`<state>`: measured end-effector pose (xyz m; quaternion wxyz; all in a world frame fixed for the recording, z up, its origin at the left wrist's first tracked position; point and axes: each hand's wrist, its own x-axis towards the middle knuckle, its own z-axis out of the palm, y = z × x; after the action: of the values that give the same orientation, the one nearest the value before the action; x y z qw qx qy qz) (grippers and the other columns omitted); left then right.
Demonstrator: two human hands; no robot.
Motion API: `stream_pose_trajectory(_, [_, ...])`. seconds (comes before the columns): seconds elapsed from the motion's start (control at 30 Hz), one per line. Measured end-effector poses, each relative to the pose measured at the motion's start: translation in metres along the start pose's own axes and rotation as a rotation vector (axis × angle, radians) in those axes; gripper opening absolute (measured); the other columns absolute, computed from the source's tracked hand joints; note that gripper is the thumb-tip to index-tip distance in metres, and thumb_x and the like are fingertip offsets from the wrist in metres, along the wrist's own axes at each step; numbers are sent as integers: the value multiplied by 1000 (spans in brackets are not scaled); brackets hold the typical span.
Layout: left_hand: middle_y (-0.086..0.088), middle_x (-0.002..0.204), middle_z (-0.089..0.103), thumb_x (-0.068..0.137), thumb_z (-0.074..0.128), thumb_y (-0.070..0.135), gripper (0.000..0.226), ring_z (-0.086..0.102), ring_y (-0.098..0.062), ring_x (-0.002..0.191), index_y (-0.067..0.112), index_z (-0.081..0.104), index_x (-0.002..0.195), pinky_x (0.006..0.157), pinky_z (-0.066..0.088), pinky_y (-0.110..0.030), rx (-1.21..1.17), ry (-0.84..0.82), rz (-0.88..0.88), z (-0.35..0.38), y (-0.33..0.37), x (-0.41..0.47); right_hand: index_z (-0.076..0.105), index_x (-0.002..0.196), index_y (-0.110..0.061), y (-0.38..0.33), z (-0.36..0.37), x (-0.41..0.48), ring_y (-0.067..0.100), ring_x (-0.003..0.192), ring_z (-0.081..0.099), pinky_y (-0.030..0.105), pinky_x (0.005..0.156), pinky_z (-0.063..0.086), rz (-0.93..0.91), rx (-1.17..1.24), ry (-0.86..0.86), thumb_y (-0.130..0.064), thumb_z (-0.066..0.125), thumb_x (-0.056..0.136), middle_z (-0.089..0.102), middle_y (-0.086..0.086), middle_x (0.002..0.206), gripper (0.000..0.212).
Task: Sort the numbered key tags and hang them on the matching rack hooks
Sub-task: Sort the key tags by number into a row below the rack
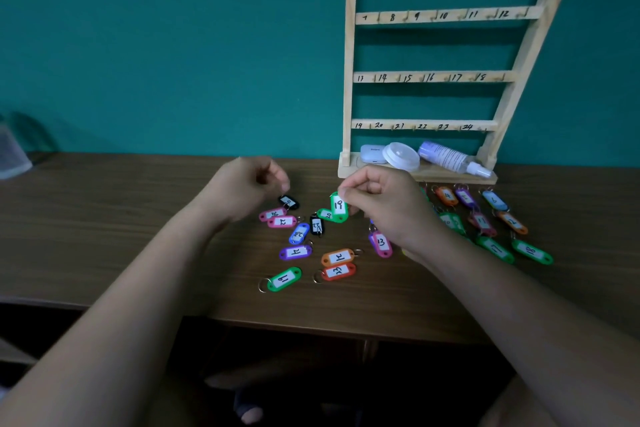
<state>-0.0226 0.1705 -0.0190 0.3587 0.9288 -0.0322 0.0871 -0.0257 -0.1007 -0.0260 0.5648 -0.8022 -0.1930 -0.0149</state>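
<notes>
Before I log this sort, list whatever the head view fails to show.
Head view:
- Rack top row: cut by the upper edge.
- Black tag number: too blurred; whether the left hand pinches it is unclear.
- Purple tag number: covered by pink tag 13; neighbours lie under the right hand, pinching green tag 19.
- Container, left edge: cropped, blurred.

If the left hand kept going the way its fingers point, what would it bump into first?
Most likely the black tag lying just below the fingertips of the left hand, then the table under it; depth is hard to judge here.
</notes>
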Motion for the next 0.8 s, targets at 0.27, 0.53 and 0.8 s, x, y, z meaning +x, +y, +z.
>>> stream_pose_trajectory(0.27, [12, 107, 70, 96, 74, 30, 11, 64, -11, 100, 32, 75, 106, 82, 42, -24, 255, 9, -64, 11, -23, 15, 76, 96, -21, 4, -9, -2, 10, 72, 74, 23, 66, 55, 2, -28, 33, -17, 74, 99, 79, -5, 84, 5])
stream_pose_trajectory(0.53, [13, 107, 75, 100, 70, 35, 9, 70, -13, 95, 40, 76, 104, 72, 45, -20, 238, -31, -117, 29, -20, 25, 75, 97, -21, 6, -12, -7, 11, 70, 75, 28, 59, 56, 0, -95, 17, -17, 72, 100, 77, -6, 84, 6])
stream_pose_trajectory(0.8, [12, 104, 74, 100, 69, 23, 11, 65, -9, 102, 29, 76, 106, 89, 46, -24, 165, 67, -95, 22, -16, 23, 75, 95, -22, 13, -21, -1, 10, 69, 74, 29, 63, 51, -19, -125, 94, -19, 74, 99, 77, -7, 84, 6])
